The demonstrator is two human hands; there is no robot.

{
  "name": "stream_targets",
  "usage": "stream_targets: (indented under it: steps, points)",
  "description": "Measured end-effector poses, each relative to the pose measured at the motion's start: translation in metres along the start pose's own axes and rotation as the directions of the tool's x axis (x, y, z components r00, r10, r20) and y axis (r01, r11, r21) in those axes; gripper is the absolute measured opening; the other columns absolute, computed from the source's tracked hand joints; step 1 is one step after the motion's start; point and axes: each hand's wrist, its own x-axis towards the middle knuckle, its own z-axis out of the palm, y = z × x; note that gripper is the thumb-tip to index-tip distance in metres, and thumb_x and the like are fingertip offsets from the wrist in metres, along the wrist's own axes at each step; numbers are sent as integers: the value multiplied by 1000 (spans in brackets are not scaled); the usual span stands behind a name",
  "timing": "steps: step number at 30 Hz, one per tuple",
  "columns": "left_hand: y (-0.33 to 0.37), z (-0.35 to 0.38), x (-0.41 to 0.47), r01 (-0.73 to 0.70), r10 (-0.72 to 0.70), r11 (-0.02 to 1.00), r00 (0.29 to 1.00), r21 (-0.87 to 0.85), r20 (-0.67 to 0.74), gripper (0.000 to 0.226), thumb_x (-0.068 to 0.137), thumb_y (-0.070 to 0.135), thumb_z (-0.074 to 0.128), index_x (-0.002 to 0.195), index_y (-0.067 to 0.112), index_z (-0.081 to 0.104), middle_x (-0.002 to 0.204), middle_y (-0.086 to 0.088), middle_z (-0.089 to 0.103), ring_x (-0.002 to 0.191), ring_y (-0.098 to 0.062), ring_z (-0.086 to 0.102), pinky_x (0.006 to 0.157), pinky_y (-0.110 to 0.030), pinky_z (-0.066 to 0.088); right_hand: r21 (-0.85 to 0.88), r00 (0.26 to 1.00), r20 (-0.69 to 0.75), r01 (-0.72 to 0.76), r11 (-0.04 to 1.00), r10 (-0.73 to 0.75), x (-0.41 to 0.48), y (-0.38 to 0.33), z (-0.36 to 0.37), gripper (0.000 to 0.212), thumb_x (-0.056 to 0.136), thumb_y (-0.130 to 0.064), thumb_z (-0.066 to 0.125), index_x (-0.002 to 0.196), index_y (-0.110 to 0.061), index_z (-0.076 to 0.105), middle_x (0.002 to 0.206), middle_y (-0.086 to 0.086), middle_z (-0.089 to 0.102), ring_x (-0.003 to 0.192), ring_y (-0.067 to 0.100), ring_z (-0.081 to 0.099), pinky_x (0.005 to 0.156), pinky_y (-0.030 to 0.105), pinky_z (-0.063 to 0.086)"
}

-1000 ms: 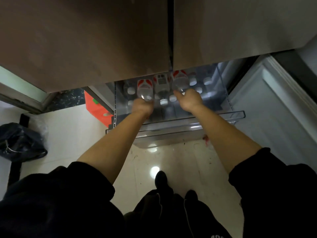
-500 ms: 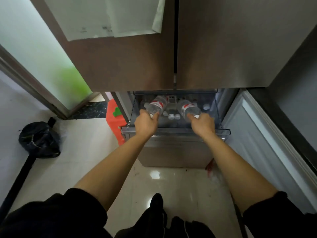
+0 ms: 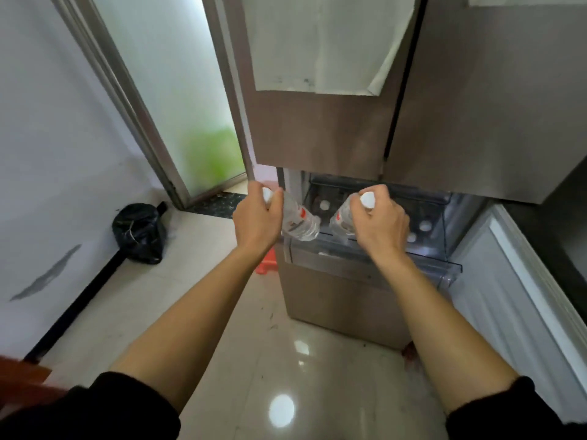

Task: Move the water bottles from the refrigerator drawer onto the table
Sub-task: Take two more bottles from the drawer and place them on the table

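Open drawer point(image 3: 381, 265) under refrigerator doors point(image 3: 317, 138), bottles point(image 3: 425, 226) inside, bag point(image 3: 139, 231) on floor left

Clear plastic bottles point(image 3: 300, 222); transparent plastic drawer point(image 3: 444, 265); brushed matt refrigerator doors point(image 3: 317, 134); glossy tile floor point(image 3: 286, 376); shiny black plastic bag point(image 3: 139, 231).

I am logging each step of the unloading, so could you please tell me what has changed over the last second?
The left hand and right hand, gripping the necks throughout, raised the left bottle and right bottle from inside the drawer to its front edge, toward the person. The drawer stays open, and other bottles remain inside.
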Motion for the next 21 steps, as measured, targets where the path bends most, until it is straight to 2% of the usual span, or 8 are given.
stream_targets:
  steps: [4,6,9,12,14,17,21]
  points:
    - [-45,-77,-19,-51,56,997,995,60,-84,34,98,43,49,105,11,54,97,-14,69,91,-35,61,69,-36,37,40,992,27,120,992,-121,-40,-66,20,26,95,-40,56,108,-19,61,102,10,71,96,35,63,71,31,35]
    - [-80,-121,-32,-40,50,995,993,90,-111,34,98,44,50,107,11,54,98,-12,69,92,-33,62,71,-37,42,41,981,75,176,983,-179,-71,-98,43,29,95,-43,56,109,-18,61,103,9,70,96,34,64,72,30,37]
    - [-143,-193,-60,5,13,994,986,109,-165,33,96,46,52,107,15,56,100,-8,68,91,-29,63,75,-39,50,65,954,169,240,969,-248,-134,-147,87,30,91,-49,54,102,-22,61,97,8,71,89,33,65,76,40,52]
    - [-212,-270,-92,73,-43,986,980,151,-197,29,96,45,53,106,18,56,99,-2,66,89,-25,62,76,-40,52,130,919,254,277,952,-302,-206,-202,132,25,89,-46,55,98,-23,62,93,7,71,86,32,64,74,40,51]
    - [-254,-320,-113,110,-60,975,967,195,-248,30,96,46,53,108,18,57,98,1,64,86,-20,60,72,-35,50,149,882,319,314,938,-346,-253,-241,161,25,89,-44,55,100,-23,64,95,8,72,89,33,64,72,36,47]
    - [-312,-394,-148,192,-114,953,944,233,-309,31,97,44,52,110,16,56,96,5,58,82,-13,54,68,-26,37,181,795,429,390,903,-429,-319,-299,206,28,89,-47,55,102,-23,63,98,8,72,93,34,64,72,35,44]
    - [-391,-481,-194,339,-218,914,873,223,-437,25,97,41,54,108,18,57,100,3,63,88,-16,59,74,-33,47,252,651,527,495,832,-547,-402,-376,262,27,92,-48,54,105,-26,62,97,3,69,82,24,56,69,31,40]
